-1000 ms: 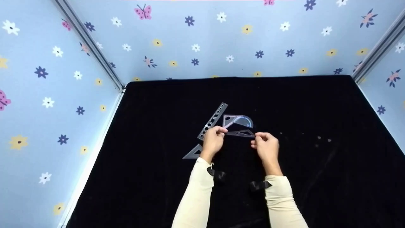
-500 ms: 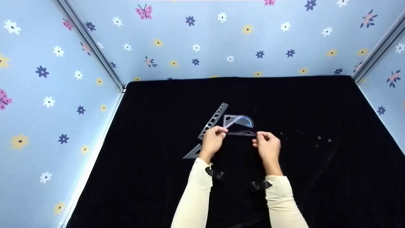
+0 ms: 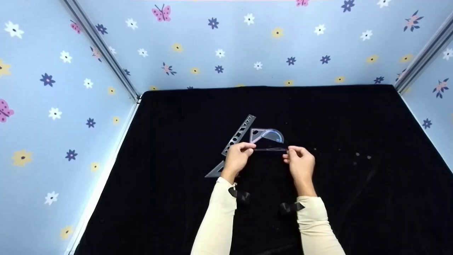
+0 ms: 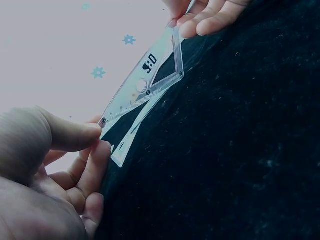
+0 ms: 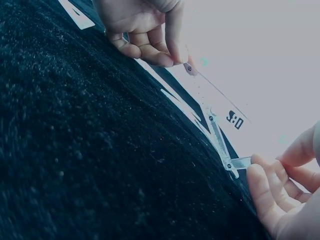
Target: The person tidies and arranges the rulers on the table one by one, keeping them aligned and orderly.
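Note:
A clear plastic set square (image 3: 270, 149) is stretched between both hands, raised off the black cloth and seen almost edge-on in the head view. My left hand (image 3: 236, 160) pinches its left tip between thumb and fingers. At the other end, my right hand (image 3: 302, 165) pinches a corner. Black lettering and a triangular cut-out show on the set square (image 4: 150, 65) in the left wrist view. Just beyond it lies a clear protractor (image 3: 278, 134) with a blue-marked arc. A clear stencil ruler (image 3: 240, 131) slants beside the left hand, which covers its lower end.
A second clear set square (image 3: 213, 173) lies near the left wrist, partly hidden by it. Black cloth (image 3: 177, 141) covers the table. Patterned blue walls (image 3: 233, 42) stand behind and at both sides, with metal posts (image 3: 106, 53) at the corners.
The held set square has tilted from showing its face to nearly edge-on in the head view. The right hand has shifted slightly right and up; the left hand hardly moves.

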`<action>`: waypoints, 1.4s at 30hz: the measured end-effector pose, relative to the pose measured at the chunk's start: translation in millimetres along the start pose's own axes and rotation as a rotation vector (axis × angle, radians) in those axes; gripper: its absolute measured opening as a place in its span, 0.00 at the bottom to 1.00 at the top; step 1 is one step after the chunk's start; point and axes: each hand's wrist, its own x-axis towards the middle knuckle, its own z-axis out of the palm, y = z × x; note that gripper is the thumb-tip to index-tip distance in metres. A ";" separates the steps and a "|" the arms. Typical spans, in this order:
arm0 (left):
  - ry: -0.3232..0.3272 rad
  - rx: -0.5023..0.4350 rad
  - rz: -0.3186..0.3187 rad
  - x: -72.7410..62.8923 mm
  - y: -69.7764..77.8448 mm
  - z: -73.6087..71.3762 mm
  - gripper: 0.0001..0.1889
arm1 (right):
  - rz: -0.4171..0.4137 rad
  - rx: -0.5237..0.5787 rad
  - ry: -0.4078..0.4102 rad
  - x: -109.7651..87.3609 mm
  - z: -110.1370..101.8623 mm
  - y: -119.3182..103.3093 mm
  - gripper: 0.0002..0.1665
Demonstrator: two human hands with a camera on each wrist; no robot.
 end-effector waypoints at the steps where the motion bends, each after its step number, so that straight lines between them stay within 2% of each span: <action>1: -0.002 -0.008 0.001 -0.3 -0.5 0.3 0.09 | -0.006 0.007 0.002 -0.2 -0.1 0.0 0.10; 8: 0.004 -0.088 -0.031 -2.0 -3.4 2.6 0.09 | -0.026 0.056 0.003 -2.0 -0.4 -0.2 0.10; 17: 0.024 -0.120 -0.060 -4.2 -5.0 2.6 0.09 | -0.033 0.073 -0.003 -3.9 -0.4 -0.9 0.09; 26: 0.030 -0.225 -0.080 -1.9 -6.5 -1.4 0.09 | -0.033 0.090 -0.025 -5.0 3.9 -6.1 0.10; 27: 0.028 -0.225 -0.082 -3.6 -2.4 -2.8 0.09 | -0.026 0.091 -0.030 -5.4 4.0 -6.4 0.10; 32: 0.028 -0.198 -0.077 -4.4 -3.6 -5.1 0.08 | -0.018 0.066 -0.058 -8.4 3.4 -7.0 0.11; 34: 0.029 -0.192 -0.071 -3.1 -8.7 -4.6 0.08 | -0.026 0.050 -0.065 -9.2 2.4 -8.0 0.10; 42: 0.009 -0.183 -0.068 -4.2 -9.8 -0.8 0.07 | -0.063 0.004 -0.102 -7.6 -5.0 -10.3 0.08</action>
